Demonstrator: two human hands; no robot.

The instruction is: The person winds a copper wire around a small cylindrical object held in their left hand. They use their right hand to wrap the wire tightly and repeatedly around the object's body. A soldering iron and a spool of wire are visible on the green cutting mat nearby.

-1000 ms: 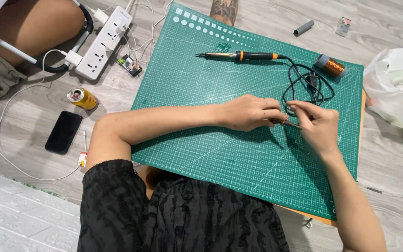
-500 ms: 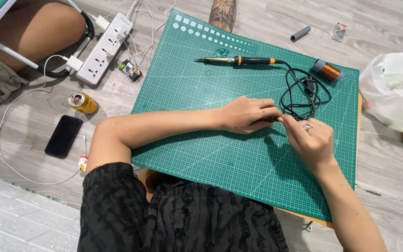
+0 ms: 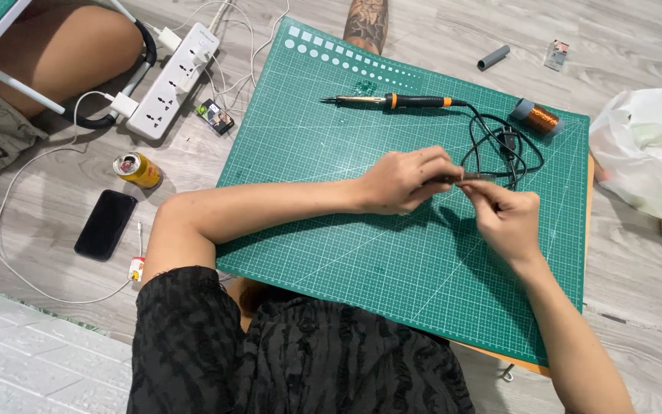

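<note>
At frame centre, a green mat point(image 3: 362, 253) covers the desk on a grey wood floor point(image 3: 55, 222); both hands, left point(image 3: 401, 181) and right point(image 3: 509, 218), pinch a thin wire point(image 3: 475, 177). A white bag point(image 3: 645, 153) at right holds packets.

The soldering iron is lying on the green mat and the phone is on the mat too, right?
Not quite. The soldering iron does lie on the green mat, but the phone is off it, on the floor to its left beside the can. The head view shows this.
</note>
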